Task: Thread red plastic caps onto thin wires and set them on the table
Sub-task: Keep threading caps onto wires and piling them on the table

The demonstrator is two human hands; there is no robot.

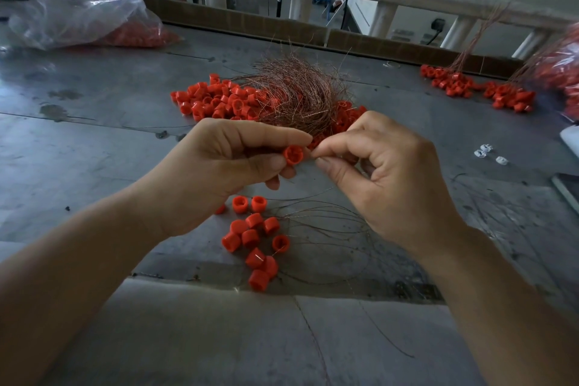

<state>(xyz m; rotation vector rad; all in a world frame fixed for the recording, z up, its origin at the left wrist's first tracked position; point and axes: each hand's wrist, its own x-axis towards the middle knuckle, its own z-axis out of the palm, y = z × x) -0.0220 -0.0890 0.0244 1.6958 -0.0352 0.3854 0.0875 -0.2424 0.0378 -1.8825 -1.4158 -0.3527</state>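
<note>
bare table (pixel 94 147) left, wire tangle (pixel 294 94) ahead

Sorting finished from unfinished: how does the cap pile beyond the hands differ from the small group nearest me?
The far pile holds many caps, heaped partly under a tangled wire bundle; the near group holds about a dozen, lying loose, with separate thin wires trailing right. Both are red caps on the grey table.

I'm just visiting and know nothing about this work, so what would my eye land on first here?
Mid-picture, the left hand holds a small red cap while the right hand pinches what seems a thin wire beside it. Behind them a bushy tangle of copper wire sits on a heap of red caps on the grey table. Nearer, a small cluster of caps trails wires rightward.
</note>
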